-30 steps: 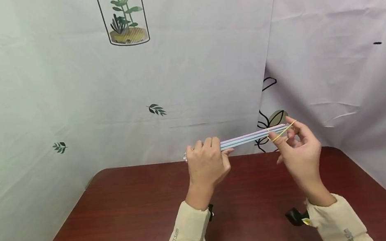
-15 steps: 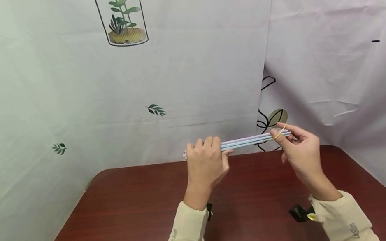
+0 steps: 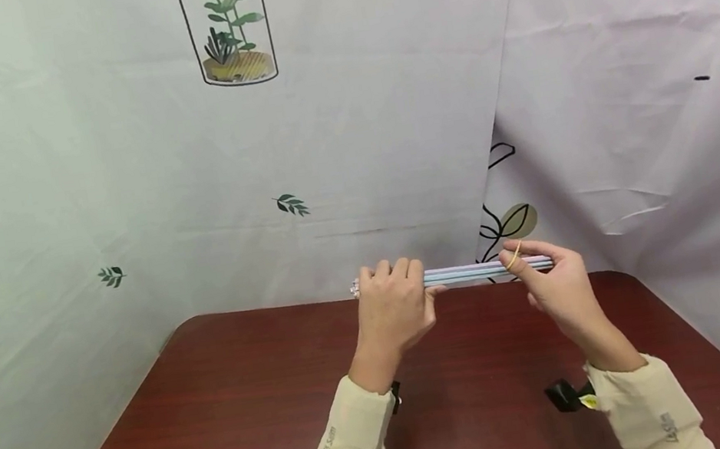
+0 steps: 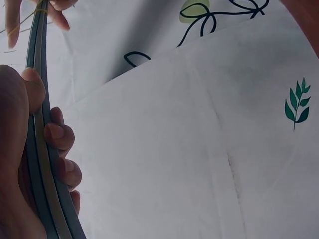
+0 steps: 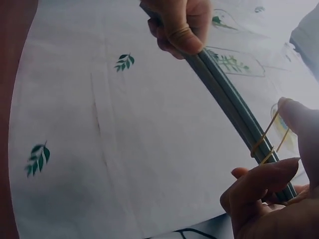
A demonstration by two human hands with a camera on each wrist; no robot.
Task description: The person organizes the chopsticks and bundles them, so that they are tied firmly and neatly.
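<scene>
My left hand (image 3: 394, 312) grips a bundle of slim pale blue and lilac sticks (image 3: 465, 273), held level above the table; small shiny bits show at their left ends. In the left wrist view the fingers wrap around the sticks (image 4: 42, 159), with the thumb along them. At the other end is my right hand (image 3: 566, 294), with a yellow rubber band (image 3: 514, 256) hooked over its thumb and index finger. The right wrist view shows the rubber band (image 5: 266, 131) stretched from those fingers and looped round the sticks (image 5: 227, 97). Their right ends lie partly hidden within this hand.
A dark red-brown wooden table (image 3: 255, 411) with rounded far corners lies below the hands. White cloth (image 3: 369, 99) printed with plants hangs behind and at both sides. A black device (image 3: 563, 397) sits at the right wrist.
The right hand has moved the rubber band left along the sticks, away from their right ends. The bundle has levelled out and dropped slightly. The left hand keeps its grip.
</scene>
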